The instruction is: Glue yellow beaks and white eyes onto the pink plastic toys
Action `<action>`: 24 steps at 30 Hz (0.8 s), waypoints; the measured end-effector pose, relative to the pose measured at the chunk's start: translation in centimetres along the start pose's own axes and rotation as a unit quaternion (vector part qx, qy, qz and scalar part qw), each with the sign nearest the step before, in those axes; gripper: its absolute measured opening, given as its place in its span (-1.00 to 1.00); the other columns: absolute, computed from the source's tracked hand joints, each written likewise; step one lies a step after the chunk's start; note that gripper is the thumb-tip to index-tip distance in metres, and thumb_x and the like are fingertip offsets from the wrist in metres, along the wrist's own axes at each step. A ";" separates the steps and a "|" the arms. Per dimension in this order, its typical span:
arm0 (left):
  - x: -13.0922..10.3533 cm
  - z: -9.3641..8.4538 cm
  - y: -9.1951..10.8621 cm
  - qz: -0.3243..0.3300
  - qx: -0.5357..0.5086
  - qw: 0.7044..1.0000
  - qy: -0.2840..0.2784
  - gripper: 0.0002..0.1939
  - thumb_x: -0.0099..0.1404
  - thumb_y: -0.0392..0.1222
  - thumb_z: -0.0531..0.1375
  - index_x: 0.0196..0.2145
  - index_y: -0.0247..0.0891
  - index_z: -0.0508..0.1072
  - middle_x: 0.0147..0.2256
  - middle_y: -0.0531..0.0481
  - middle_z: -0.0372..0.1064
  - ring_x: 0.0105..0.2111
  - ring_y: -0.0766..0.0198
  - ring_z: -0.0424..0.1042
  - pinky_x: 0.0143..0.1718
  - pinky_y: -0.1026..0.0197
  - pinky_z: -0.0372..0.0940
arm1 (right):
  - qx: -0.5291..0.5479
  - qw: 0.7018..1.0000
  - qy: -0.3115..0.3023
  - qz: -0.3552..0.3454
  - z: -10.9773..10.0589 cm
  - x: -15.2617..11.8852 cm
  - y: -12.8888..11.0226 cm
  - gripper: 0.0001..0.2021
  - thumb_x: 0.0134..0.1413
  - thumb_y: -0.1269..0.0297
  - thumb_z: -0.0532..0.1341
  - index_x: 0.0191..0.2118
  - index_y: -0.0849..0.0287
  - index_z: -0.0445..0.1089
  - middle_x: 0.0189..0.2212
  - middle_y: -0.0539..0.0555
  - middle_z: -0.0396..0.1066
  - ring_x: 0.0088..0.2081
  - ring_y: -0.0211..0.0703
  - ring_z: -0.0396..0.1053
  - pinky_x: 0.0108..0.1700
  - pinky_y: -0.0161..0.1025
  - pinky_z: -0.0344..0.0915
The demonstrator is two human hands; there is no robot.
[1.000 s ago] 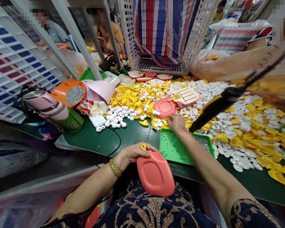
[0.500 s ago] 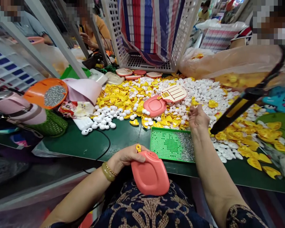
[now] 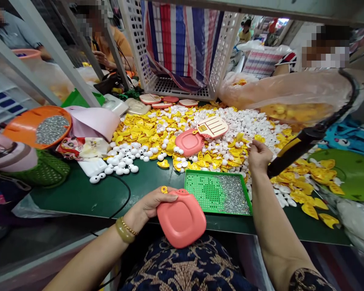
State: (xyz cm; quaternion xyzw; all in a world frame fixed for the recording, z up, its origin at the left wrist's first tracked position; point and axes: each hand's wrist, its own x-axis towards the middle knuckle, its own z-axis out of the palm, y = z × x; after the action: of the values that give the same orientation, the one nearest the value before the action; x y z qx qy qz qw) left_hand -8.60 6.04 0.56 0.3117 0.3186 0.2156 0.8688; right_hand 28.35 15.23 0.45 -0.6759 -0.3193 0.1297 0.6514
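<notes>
My left hand [image 3: 151, 204] grips the upper left edge of a coral-pink, rounded flat plastic case [image 3: 182, 222], thumb on top. A small yellow ring [image 3: 164, 189] sticks up beside that thumb. Over the heap of parts, my right hand [image 3: 260, 157] is raised with its fingers curled together; what they hold, if anything, is hidden. Just right of it hangs a black electric screwdriver [image 3: 294, 151], apart from the fingers. Between my forearms lies a green perforated tray [image 3: 195, 193], its right half covered in small metal screws [image 3: 235, 194].
Yellow shell pieces [image 3: 139, 129] and white pieces [image 3: 248, 123] heap across the table. White eyeballs [image 3: 121, 161] lie at left, near an orange bowl [image 3: 15, 125] of metal bits. Behind stands a white crate [image 3: 133, 40]. Another coral case [image 3: 188, 142] rests on the heap. Co-workers sit beyond.
My right hand has shifted slightly right, closer to the screwdriver. My left hand still holds the coral case, now turned a little. The whole view has shifted slightly.
</notes>
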 end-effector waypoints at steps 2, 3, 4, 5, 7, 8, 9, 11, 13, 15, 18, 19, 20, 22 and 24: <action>0.4 -0.3 0.2 -0.003 -0.015 1.000 0.010 -0.74 0.00 -0.21 0.41 -0.34 -0.42 0.59 -0.38 -0.15 0.50 -0.46 0.32 0.43 -0.35 0.33 0.33 | -0.016 0.999 0.001 -0.043 0.2 -0.2 -0.2 -0.72 -0.12 0.28 0.21 -0.27 0.33 0.49 -0.34 0.20 0.49 -0.29 -0.07 0.44 -0.07 0.01 0.37; 0.6 -0.3 0.3 -0.008 -0.023 1.000 0.015 -0.71 -0.01 -0.22 0.42 -0.30 -0.43 0.59 -0.37 -0.16 0.51 -0.44 0.31 0.44 -0.33 0.32 0.33 | -0.029 0.996 -0.016 -0.081 0.6 -0.6 -0.4 -0.73 -0.12 0.25 0.23 -0.28 0.32 0.50 -0.33 0.22 0.49 -0.26 -0.03 0.44 -0.04 0.02 0.36; 0.8 -0.2 0.4 -0.014 -0.030 0.999 0.017 -0.67 -0.02 -0.23 0.42 -0.26 -0.43 0.59 -0.35 -0.17 0.51 -0.42 0.29 0.45 -0.31 0.30 0.33 | -0.044 0.990 -0.044 -0.129 1.3 -1.1 -0.7 -0.72 -0.11 0.22 0.25 -0.29 0.31 0.50 -0.32 0.22 0.50 -0.24 -0.01 0.44 -0.03 0.04 0.35; 1.1 -0.1 0.5 -0.021 -0.036 0.999 0.020 -0.64 -0.03 -0.23 0.42 -0.24 -0.45 0.59 -0.34 -0.19 0.51 -0.42 0.28 0.45 -0.30 0.29 0.34 | -0.062 0.978 -0.075 -0.183 2.2 -1.6 -1.1 -0.71 -0.08 0.17 0.25 -0.29 0.28 0.50 -0.31 0.22 0.50 -0.22 0.00 0.43 -0.03 0.05 0.35; 1.7 0.3 0.5 -0.036 -0.039 0.998 0.029 -0.62 -0.06 -0.22 0.43 -0.27 -0.49 0.58 -0.37 -0.20 0.50 -0.43 0.26 0.45 -0.33 0.28 0.33 | -0.093 0.948 -0.131 -0.275 4.8 -2.8 -2.1 -0.67 -0.02 0.09 0.24 -0.22 0.25 0.49 -0.25 0.22 0.50 -0.16 0.03 0.43 -0.01 0.07 0.34; 2.0 0.6 0.5 -0.041 -0.038 0.998 0.033 -0.63 -0.08 -0.22 0.44 -0.31 -0.50 0.58 -0.39 -0.20 0.49 -0.45 0.27 0.45 -0.34 0.27 0.33 | -0.103 0.936 -0.149 -0.302 6.4 -3.4 -2.8 -0.64 0.01 0.07 0.23 -0.17 0.25 0.48 -0.20 0.24 0.49 -0.11 0.05 0.42 0.02 0.08 0.33; 2.2 0.8 0.4 -0.044 -0.038 0.998 0.037 -0.65 -0.10 -0.23 0.44 -0.34 -0.51 0.58 -0.41 -0.19 0.49 -0.47 0.28 0.44 -0.36 0.27 0.32 | -0.114 0.927 -0.166 -0.317 8.2 -4.1 -3.6 -0.59 0.04 0.06 0.21 -0.09 0.27 0.45 -0.13 0.28 0.47 -0.06 0.07 0.40 0.06 0.08 0.30; 2.7 1.2 0.1 -0.043 -0.043 0.997 0.039 -0.69 -0.11 -0.25 0.44 -0.38 -0.50 0.57 -0.42 -0.18 0.48 -0.48 0.29 0.43 -0.36 0.28 0.31 | -0.152 0.909 -0.209 -0.328 11.7 -5.4 -5.1 -0.45 0.09 0.02 0.18 0.08 0.34 0.33 0.01 0.35 0.39 0.06 0.11 0.32 0.14 0.07 0.23; 3.0 1.5 -0.2 -0.046 -0.053 0.997 0.040 -0.72 -0.10 -0.27 0.44 -0.40 -0.47 0.57 -0.42 -0.16 0.48 -0.48 0.30 0.43 -0.36 0.28 0.30 | -0.218 0.872 -0.285 -0.333 14.9 -6.9 -6.2 -0.32 0.10 -0.09 0.15 0.21 0.30 0.18 0.16 0.35 0.26 0.19 0.16 0.19 0.21 0.14 0.11; 3.0 1.6 -0.5 -0.053 -0.059 0.996 0.043 -0.74 -0.10 -0.27 0.43 -0.40 -0.46 0.58 -0.43 -0.15 0.48 -0.48 0.31 0.42 -0.36 0.28 0.30 | -0.298 0.806 -0.376 -0.346 17.2 -8.3 -6.4 -0.22 0.06 -0.22 0.14 0.28 0.18 0.10 0.25 0.29 0.14 0.29 0.28 0.00 0.25 0.30 -0.06; 2.6 1.5 -0.9 -0.056 -0.066 0.995 0.040 -0.70 -0.10 -0.27 0.43 -0.37 -0.47 0.58 -0.40 -0.17 0.49 -0.45 0.29 0.44 -0.34 0.27 0.31 | -0.387 0.722 -0.449 -0.356 18.0 -9.5 -5.4 -0.25 0.07 -0.26 0.09 0.27 0.08 0.13 0.29 0.22 0.08 0.34 0.38 -0.20 0.25 0.42 -0.26; 2.4 1.3 -0.9 -0.056 -0.066 0.996 0.038 -0.68 -0.11 -0.26 0.43 -0.35 -0.48 0.59 -0.38 -0.18 0.49 -0.44 0.28 0.44 -0.33 0.27 0.32 | -0.404 0.715 -0.443 -0.359 17.6 -9.4 -4.8 -0.31 0.12 -0.22 0.06 0.26 0.07 0.15 0.28 0.20 0.10 0.34 0.37 -0.21 0.25 0.41 -0.27; 2.2 1.2 -1.0 -0.057 -0.067 0.995 0.037 -0.65 -0.11 -0.26 0.43 -0.33 -0.49 0.59 -0.36 -0.20 0.49 -0.42 0.27 0.44 -0.32 0.26 0.32 | -0.417 0.717 -0.427 -0.361 17.0 -9.2 -4.3 -0.37 0.17 -0.17 0.03 0.25 0.05 0.17 0.27 0.18 0.12 0.34 0.35 -0.22 0.25 0.40 -0.28; 1.8 0.8 -1.0 -0.061 -0.067 0.995 0.039 -0.62 -0.12 -0.25 0.44 -0.29 -0.48 0.60 -0.32 -0.21 0.50 -0.40 0.26 0.45 -0.30 0.26 0.32 | -0.437 0.725 -0.387 -0.366 15.2 -8.0 -3.3 -0.46 0.22 -0.08 0.00 0.24 0.02 0.19 0.26 0.17 0.13 0.35 0.32 -0.22 0.23 0.42 -0.28; 1.5 0.3 -1.0 -0.061 -0.072 0.995 0.042 -0.64 -0.12 -0.24 0.44 -0.31 -0.46 0.60 -0.31 -0.21 0.50 -0.39 0.25 0.45 -0.30 0.27 0.33 | -0.459 0.723 -0.365 -0.366 13.2 -6.1 -2.8 -0.46 0.22 -0.10 -0.01 0.23 -0.01 0.20 0.28 0.20 0.09 0.35 0.32 -0.23 0.20 0.47 -0.29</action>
State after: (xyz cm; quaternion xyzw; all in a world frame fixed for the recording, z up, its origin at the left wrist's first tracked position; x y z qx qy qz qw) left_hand -7.14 6.03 -0.60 0.2193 0.3570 0.1974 0.8863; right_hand 15.19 21.92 0.11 -0.6234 -0.7753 -0.0450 0.0914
